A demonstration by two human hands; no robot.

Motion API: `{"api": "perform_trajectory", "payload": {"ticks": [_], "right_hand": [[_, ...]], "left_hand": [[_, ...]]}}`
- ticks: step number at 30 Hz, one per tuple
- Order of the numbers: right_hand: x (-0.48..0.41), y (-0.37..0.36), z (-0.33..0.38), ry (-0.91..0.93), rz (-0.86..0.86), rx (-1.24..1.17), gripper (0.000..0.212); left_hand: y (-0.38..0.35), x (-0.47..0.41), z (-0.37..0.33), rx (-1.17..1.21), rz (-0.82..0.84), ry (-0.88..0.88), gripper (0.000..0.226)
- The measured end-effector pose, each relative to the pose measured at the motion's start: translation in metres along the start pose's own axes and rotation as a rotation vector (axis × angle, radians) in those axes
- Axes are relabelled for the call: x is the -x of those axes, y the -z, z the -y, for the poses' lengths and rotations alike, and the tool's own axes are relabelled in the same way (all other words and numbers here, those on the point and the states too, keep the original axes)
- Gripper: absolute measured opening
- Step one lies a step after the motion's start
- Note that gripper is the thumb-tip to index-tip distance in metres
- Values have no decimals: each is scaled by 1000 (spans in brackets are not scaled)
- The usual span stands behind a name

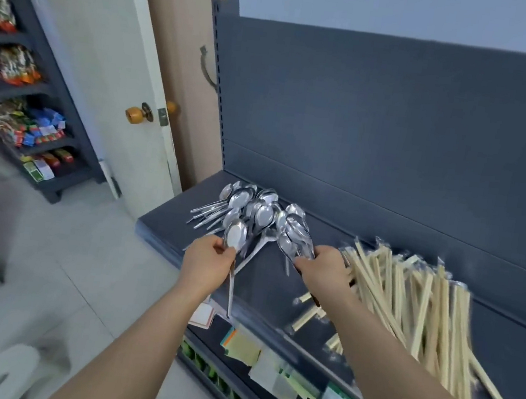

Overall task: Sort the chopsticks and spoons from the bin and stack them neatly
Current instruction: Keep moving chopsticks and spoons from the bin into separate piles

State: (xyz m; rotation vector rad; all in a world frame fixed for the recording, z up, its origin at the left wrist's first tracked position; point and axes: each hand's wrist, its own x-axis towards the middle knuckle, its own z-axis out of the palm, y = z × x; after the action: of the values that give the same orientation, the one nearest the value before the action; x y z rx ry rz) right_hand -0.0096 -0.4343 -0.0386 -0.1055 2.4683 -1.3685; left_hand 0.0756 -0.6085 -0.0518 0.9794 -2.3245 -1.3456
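A heap of shiny metal spoons (247, 207) lies at the left end of the dark grey shelf (166, 224). My left hand (207, 260) grips one spoon (235, 235) near its bowl, the handle pointing down past the shelf's front edge. My right hand (326, 268) is shut on a stacked bundle of spoons (296, 238), bowls pointing away from me. To the right, a large pile of wrapped wooden chopsticks (424, 305) spreads across the shelf, some sticking out over the front edge. A few chopsticks (305, 317) lie under my right forearm.
Paper price tags (243, 346) hang along the shelf's front edge. The shelf's tall back panel (395, 132) rises behind the piles. A door with an orange knob (136, 114) stands to the left, and a rack of packaged snacks (16, 122) is farther left.
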Motion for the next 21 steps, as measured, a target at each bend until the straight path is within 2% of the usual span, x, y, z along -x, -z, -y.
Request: {"api": "perform_trajectory", "payload": {"ticks": [4,9,13,17,21], "right_hand": [[-54,-30,9,-18,-30,9,32],[-109,-61,18,-39,-35,39,28],[-135,-81,23,-54,-64,83,32],[-146,-95,28,-57,-63,126,11],[-144,-104,31,0,-125,230,12]], "left_hand": [[-6,-64,5,-135,-24,-46,19],[-19,-128,1,-175,-30,-55,38],[-33,-164,1,-199,7,-49,28],[-43,-192,9,-192,69,-55,29],[-44,-212,17,-233,143,-100,25]]}}
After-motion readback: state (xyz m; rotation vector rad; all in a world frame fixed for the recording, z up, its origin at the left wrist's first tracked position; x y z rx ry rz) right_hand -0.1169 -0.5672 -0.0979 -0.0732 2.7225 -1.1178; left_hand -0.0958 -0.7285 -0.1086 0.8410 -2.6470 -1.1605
